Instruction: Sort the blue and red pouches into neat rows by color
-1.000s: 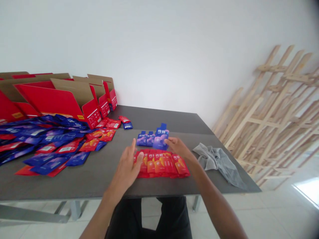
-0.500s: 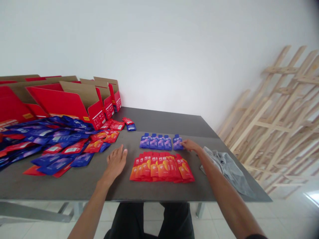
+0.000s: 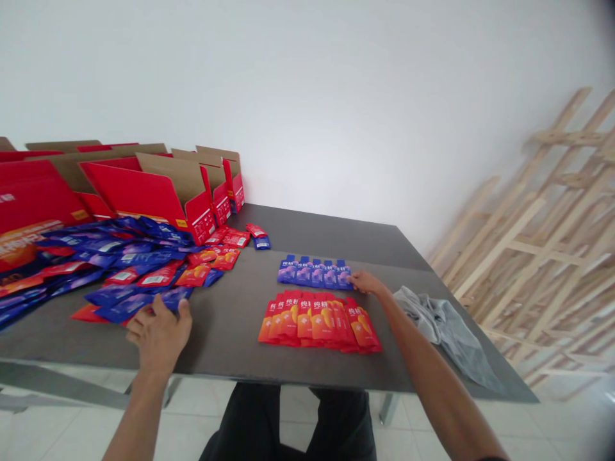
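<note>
My right hand (image 3: 367, 282) has its fingers closed on the edge of a blue pouch (image 3: 344, 276), the rightmost in a row of several blue pouches (image 3: 317, 275) lying flat and close together. Nearer me, overlapping red-orange pouches (image 3: 323, 322) lie fanned out in a second row. On the left, my left hand (image 3: 161, 336) is spread, palm down, at the near edge of a loose heap of mixed blue and red pouches (image 3: 129, 256). Its fingertips reach over a blue pouch (image 3: 122, 309); whether they touch it is unclear.
Open red cardboard boxes (image 3: 139, 192) stand behind the heap against the wall. A few pouches (image 3: 262, 242) lie apart near the boxes. A crumpled grey cloth (image 3: 446, 330) rests at the right of the dark table (image 3: 327, 234). Wooden frames (image 3: 542, 243) lean at the far right.
My right hand has slid the blue pouch left, closing the gap to the row. From beside the red-orange pouches, my left hand has moved left to the heap. The view has shifted slightly.
</note>
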Demonstrator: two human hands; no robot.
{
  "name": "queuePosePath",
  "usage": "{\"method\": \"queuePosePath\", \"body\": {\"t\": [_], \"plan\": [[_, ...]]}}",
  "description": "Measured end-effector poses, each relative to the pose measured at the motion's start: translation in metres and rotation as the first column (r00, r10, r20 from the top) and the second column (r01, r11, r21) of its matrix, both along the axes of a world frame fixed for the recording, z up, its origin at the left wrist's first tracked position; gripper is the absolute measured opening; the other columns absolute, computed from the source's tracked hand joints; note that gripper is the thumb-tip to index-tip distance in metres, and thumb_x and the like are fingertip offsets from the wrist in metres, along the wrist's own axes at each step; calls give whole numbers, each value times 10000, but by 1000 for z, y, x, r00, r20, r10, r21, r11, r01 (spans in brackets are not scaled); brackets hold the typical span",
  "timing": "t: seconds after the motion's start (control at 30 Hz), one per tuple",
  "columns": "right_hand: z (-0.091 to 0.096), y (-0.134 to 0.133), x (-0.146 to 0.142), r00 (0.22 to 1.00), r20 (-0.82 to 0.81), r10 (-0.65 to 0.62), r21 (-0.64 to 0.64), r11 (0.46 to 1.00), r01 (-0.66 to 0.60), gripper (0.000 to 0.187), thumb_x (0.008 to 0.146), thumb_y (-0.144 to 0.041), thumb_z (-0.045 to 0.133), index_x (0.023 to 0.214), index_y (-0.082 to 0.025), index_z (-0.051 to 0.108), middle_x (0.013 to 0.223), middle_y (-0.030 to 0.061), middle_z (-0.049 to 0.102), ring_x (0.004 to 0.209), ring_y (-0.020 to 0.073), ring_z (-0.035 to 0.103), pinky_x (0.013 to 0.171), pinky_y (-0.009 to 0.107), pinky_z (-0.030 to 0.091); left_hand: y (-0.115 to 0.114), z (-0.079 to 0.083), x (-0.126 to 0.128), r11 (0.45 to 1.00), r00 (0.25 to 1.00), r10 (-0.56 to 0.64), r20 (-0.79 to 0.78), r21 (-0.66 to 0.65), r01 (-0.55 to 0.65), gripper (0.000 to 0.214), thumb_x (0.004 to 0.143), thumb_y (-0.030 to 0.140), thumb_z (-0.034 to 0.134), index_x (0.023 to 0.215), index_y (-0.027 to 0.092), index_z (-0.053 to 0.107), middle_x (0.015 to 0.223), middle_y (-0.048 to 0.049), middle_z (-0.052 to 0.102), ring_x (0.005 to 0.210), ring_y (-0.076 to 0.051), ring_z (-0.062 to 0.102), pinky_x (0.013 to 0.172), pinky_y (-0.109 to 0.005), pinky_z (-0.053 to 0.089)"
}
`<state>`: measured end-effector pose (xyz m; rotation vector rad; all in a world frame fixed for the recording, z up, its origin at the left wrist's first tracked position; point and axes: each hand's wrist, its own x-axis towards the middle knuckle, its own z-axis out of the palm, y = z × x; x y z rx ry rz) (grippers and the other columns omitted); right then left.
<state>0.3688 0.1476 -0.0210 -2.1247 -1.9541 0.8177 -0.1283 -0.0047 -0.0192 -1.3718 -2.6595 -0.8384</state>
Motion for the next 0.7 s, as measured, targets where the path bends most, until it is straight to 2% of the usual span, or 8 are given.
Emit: {"method": "queuePosePath", "body": {"t": [0.07,0.17,0.23,0.33,0.4,0.47,0.57,0.7], "plan": [[-1,0,0,1000,24,-7,6,1000,7,433,1009,-424,507,676,-174,627,445,-30,473,402,109,441,450,212,350,-6,2,-6,998,999,43,-29,38,-42,824,1000,548,351,1553,-64,354,1454,-425,411,1387,-597,392,1051,-738,391],[-3,2,3,996,78,-36,23,999,35,501,1042,-458,461,700,-162,677,450,3,506,431,137,506,487,232,388,-9,7,-12,996,995,80,-65,47,-77,904,993,609,325,1560,-93,284,1459,-429,390,1373,-621,387,1035,-760,384],[-3,3,5,991,116,-60,54,997,54,533,1063,-462,436,732,-150,713,525,56,595,518,169,600,556,248,436,-8,9,-13,997,992,75,-98,12,-74,877,984,610,350,1552,-59,324,1475,-396,398,1374,-616,387,1040,-758,379],[-4,2,9,984,158,-87,113,991,69,515,1086,-420,416,828,-138,761,773,144,737,793,222,729,730,260,495,0,8,-11,997,987,-21,-162,-73,9,772,985,564,368,1480,-21,461,1412,-372,477,1359,-590,423,1041,-717,397],[-5,-1,11,980,171,-101,143,987,77,496,1096,-393,394,918,-139,781,953,172,775,984,242,738,832,261,502,6,4,-9,993,980,-71,-187,-103,53,760,983,538,371,1448,-54,480,1332,-394,528,1329,-578,459,1025,-695,415],[-7,-5,13,978,174,-116,166,982,87,485,1102,-387,377,1006,-140,783,1078,178,776,1100,247,717,891,262,496,12,-1,-7,995,977,-72,-202,-82,57,759,974,506,380,1437,-89,459,1291,-414,547,1298,-565,492,1003,-672,438],[-8,-13,13,976,166,-141,196,975,107,467,1103,-393,386,1078,-129,770,1138,186,764,1155,253,702,920,266,488,19,-7,-8,997,973,-68,-220,-61,56,724,946,466,404,1392,-100,478,1264,-416,565,1261,-540,533,999,-637,459],[-3,-23,10,976,135,-174,245,960,137,411,1091,-374,420,1125,-139,756,1155,189,759,1156,265,701,912,280,488,24,-13,-20,980,991,-8,-131,-200,-18,848,851,533,520,1372,-133,465,1277,-414,584,1264,-528,559,1011,-596,490]]}}
